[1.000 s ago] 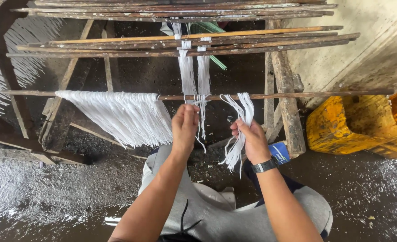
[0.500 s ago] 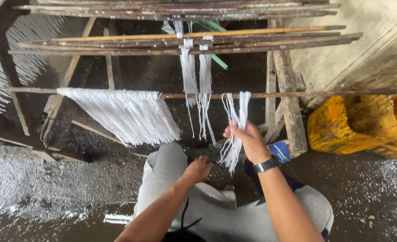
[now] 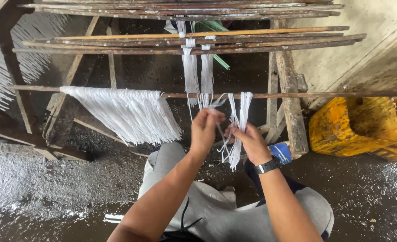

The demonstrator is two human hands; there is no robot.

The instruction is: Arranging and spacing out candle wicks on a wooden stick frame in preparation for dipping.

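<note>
From the head camera, the left hand [image 3: 206, 130] pinches a few white noodle strands [image 3: 216, 104] just below the thin wooden rod [image 3: 297, 95], seemingly lifting them over it. The right hand [image 3: 251, 142] closes around the hanging noodle bunch [image 3: 236, 143], steadying it beside the draped noodle curtain [image 3: 127, 112].

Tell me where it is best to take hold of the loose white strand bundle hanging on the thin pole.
Probably grip the white strand bundle at mid-length, below the thin pole, coming from the front: it hangs straight down there, and higher up the pole blocks the fingers.
</note>
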